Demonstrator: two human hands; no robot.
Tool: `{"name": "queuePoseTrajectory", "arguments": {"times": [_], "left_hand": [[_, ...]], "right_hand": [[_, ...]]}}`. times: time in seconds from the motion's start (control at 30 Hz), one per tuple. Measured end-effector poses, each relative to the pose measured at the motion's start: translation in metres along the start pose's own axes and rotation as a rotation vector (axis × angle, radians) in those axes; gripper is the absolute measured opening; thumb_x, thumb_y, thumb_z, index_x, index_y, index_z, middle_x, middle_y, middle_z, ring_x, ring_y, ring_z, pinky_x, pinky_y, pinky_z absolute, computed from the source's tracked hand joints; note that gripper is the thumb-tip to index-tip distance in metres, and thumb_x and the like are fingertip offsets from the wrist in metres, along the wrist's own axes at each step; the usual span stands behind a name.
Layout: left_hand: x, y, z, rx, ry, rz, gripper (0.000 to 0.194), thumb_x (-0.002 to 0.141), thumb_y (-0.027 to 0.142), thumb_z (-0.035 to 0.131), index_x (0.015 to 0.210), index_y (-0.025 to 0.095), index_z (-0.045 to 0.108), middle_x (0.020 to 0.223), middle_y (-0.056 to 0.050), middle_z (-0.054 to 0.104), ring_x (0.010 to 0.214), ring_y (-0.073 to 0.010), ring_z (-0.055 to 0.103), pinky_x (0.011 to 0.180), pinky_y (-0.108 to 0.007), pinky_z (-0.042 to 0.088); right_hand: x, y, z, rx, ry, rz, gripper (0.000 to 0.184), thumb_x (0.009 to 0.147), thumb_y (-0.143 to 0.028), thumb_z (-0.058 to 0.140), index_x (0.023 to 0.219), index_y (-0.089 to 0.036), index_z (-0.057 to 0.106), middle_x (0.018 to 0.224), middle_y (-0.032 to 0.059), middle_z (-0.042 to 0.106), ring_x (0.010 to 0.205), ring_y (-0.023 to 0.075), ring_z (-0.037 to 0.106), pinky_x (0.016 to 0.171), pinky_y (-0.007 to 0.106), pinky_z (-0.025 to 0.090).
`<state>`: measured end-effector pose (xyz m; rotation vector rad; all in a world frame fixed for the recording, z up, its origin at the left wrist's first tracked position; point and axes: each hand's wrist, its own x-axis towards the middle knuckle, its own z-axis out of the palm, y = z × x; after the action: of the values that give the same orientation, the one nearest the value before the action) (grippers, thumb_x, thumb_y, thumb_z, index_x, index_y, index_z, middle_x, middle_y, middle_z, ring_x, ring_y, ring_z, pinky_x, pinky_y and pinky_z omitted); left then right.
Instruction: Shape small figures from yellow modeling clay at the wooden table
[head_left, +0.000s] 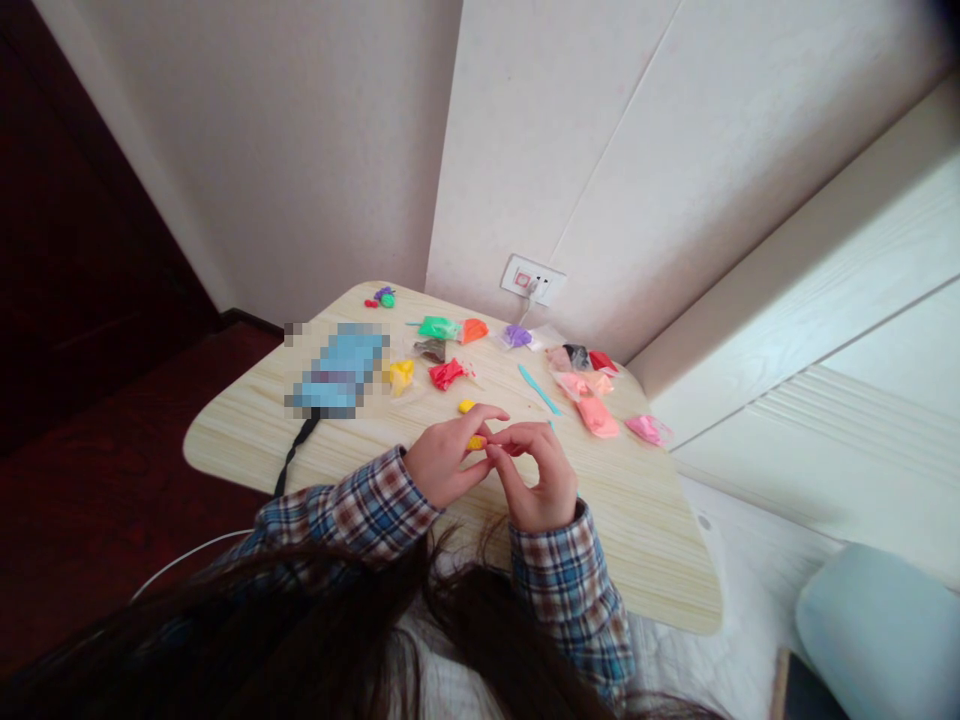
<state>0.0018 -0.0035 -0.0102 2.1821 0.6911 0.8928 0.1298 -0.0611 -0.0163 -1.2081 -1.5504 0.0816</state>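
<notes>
- Currently, with twelve toward the wall socket (534, 280), your left hand (447, 458) pinches a yellow clay piece (476, 442) between thumb and fingers, above the table (637, 540).
- Your right hand (541, 478) meets it from three o'clock, thumb and index fingertips pressed together at the piece's end; I cannot tell whether they grip it.
- At twelve, just beyond your left fingers, more yellow clay (466, 406) shows; whether it is separate I cannot tell.
- At two you have a turquoise modelling tool (538, 390); farther out at three, a bag of pink clay (649, 430).
- At eleven lies red clay (447, 374); at ten, bagged yellow clay (401, 376).
</notes>
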Motion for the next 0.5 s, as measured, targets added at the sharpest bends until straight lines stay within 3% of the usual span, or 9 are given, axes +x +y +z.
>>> {"name": "queuePoseTrajectory", "arguments": {"times": [0.2, 0.5], "left_hand": [[0.0001, 0.0009, 0.0011, -0.019, -0.028, 0.004, 0.036, 0.077, 0.022, 0.053, 0.111, 0.016, 0.045, 0.093, -0.003, 0.063, 0.085, -0.0152, 0.061, 0.069, -0.023, 0.047], [-0.0011, 0.0003, 0.0038, -0.091, -0.034, -0.011, 0.041, 0.072, 0.017, 0.054, 0.111, 0.018, 0.045, 0.092, -0.001, 0.064, 0.081, -0.0141, 0.062, 0.068, -0.022, 0.048]], "right_hand": [[-0.0002, 0.0008, -0.0010, 0.010, 0.000, -0.060, 0.015, 0.082, -0.010, 0.056, 0.087, -0.020, 0.065, 0.082, 0.0044, 0.064, 0.078, 0.0152, 0.059, 0.067, 0.031, 0.050], [-0.0009, 0.0029, -0.0008, 0.006, -0.040, -0.054, 0.015, 0.081, -0.012, 0.057, 0.088, -0.022, 0.066, 0.082, 0.0039, 0.060, 0.080, 0.0160, 0.057, 0.070, 0.033, 0.050]]}}
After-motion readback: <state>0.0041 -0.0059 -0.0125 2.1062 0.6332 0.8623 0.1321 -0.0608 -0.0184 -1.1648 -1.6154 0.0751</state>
